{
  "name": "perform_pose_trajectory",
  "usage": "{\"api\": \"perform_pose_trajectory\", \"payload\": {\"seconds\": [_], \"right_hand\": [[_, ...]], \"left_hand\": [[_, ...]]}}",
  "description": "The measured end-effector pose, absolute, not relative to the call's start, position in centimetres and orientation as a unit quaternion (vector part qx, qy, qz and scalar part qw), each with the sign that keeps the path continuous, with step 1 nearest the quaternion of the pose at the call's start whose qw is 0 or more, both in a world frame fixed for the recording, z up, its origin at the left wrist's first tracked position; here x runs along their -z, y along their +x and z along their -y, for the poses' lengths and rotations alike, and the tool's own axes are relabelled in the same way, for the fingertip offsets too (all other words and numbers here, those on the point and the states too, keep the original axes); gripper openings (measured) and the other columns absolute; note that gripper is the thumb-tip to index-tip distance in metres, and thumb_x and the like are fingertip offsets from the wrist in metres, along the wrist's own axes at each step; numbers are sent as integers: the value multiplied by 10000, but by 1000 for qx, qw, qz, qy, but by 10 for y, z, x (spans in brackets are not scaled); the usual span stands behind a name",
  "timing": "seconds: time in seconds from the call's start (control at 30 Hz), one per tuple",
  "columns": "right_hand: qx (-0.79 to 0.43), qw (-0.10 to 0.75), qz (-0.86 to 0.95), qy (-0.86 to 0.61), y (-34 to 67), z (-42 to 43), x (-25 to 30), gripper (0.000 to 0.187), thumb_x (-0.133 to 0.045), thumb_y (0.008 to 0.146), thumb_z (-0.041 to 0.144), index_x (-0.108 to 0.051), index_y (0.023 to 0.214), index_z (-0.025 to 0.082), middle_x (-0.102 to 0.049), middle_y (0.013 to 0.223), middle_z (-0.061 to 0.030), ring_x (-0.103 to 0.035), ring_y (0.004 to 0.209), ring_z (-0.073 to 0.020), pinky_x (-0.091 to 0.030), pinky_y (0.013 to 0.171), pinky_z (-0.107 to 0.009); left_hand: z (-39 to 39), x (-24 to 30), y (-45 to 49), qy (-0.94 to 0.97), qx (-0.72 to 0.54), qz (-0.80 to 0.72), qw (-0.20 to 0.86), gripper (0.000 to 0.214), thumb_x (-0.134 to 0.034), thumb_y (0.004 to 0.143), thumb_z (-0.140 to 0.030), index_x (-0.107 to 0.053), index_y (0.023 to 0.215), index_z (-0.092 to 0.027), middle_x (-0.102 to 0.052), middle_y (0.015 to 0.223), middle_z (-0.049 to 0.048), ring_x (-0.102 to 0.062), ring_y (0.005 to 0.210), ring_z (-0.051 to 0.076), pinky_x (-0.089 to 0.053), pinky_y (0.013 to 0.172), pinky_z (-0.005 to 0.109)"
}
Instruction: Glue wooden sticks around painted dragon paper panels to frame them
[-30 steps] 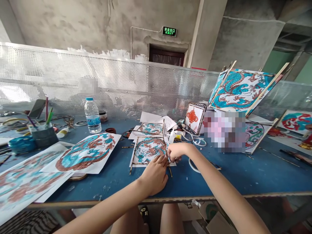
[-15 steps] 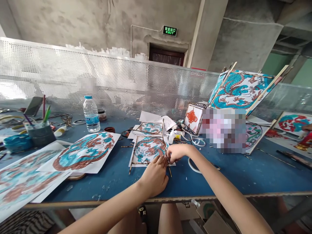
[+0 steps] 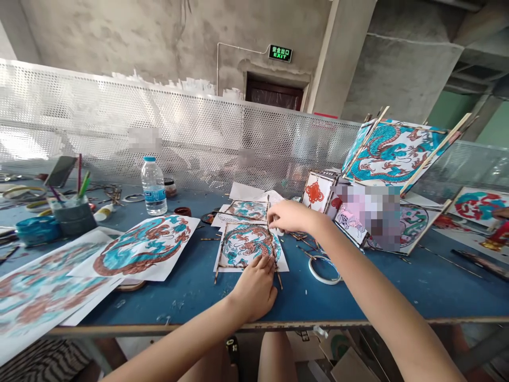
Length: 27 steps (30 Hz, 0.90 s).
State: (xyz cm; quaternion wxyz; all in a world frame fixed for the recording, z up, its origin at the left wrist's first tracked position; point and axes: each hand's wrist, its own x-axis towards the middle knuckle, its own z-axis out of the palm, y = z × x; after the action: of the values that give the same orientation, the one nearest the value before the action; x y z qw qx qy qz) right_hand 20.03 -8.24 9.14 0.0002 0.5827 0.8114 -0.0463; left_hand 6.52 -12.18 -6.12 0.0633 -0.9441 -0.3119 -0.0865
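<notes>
The painting [image 3: 246,243] lies on the counter [image 3: 191,300], right of the bottle [image 3: 154,192] and nearer the person. Uneven pressure could skew its sticks [image 3: 216,276]. The left hand [image 3: 256,291] rests palm-down on its corner, fingers extended, grasping nothing; the right hand [image 3: 292,215] arches, fingers curled, its grip unclear.

The light is bright, rather even. Left of the bottle [image 3: 154,187], white glare lies on the perforated screen [image 3: 191,138]; up and right of the bottle, the exit sign [image 3: 280,53] glows green. Papers [image 3: 51,300] to the bottle's lower left look stretched and soft. Just above the bottle are pixel blocks [image 3: 143,140].
</notes>
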Motion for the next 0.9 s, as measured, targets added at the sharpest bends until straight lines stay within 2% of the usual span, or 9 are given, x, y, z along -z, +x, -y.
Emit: {"api": "perform_pose_trajectory", "payload": {"seconds": [0.1, 0.2, 0.27, 0.43, 0.57, 0.73, 0.9], "right_hand": [[48, -57, -828, 555, 217, 80, -83, 178, -529, 815, 274, -678, 885, 205, -672, 753, -41, -601, 692, -168, -393, 645, -256], [-14, -3, -795, 607, 229, 81, -55, 147, -571, 768, 201, -703, 830, 193, -678, 880, -86, -600, 848, -229, -389, 694, -282], [-17, -8, -796, 606, 236, 85, -34, 131, -599, 751, 207, -708, 823, 197, -672, 915, -93, -594, 888, -238, -391, 709, -279], [107, -61, -830, 543, 245, 104, 9, 150, -557, 780, 226, -694, 840, 235, -683, 837, -25, -609, 775, -180, -392, 645, -240], [66, -117, -835, 534, 243, 114, 30, 136, -551, 786, 208, -677, 835, 227, -667, 894, -26, -599, 834, -183, -388, 692, -244], [11, -111, -838, 534, 239, 119, 36, 100, -526, 808, 179, -625, 805, 196, -639, 871, -42, -581, 850, -182, -377, 700, -247], [30, -107, -847, 520, 242, 121, 29, 108, -477, 852, 207, -583, 855, 190, -627, 881, -48, -578, 810, -176, -376, 685, -242]], "left_hand": [[122, 63, 64, -944, 91, 313, 56, 551, -324, 871, -321, -427, 1322, -22, -410, 1387, 159, -327, 1296, 264, -185, 1075, 387], [123, 64, 64, -942, 95, 317, 58, 557, -315, 876, -318, -410, 1332, -11, -405, 1387, 169, -313, 1304, 268, -176, 1079, 394], [123, 65, 64, -940, 95, 323, 57, 562, -313, 879, -316, -392, 1343, -9, -403, 1388, 170, -306, 1309, 269, -177, 1081, 397], [125, 64, 64, -933, 98, 341, 50, 570, -319, 875, -320, -384, 1348, -8, -417, 1379, 168, -275, 1326, 271, -178, 1087, 396], [125, 63, 65, -931, 96, 350, 41, 565, -323, 869, -319, -415, 1327, -3, -429, 1369, 170, -270, 1330, 271, -178, 1087, 392], [124, 64, 65, -928, 101, 356, 36, 574, -313, 860, -317, -409, 1333, -4, -435, 1370, 159, -269, 1330, 267, -165, 1088, 376], [127, 65, 64, -897, 123, 422, 51, 662, -352, 822, -357, -316, 1382, -6, -442, 1351, 198, -374, 1241, 329, -237, 1032, 437]]}}
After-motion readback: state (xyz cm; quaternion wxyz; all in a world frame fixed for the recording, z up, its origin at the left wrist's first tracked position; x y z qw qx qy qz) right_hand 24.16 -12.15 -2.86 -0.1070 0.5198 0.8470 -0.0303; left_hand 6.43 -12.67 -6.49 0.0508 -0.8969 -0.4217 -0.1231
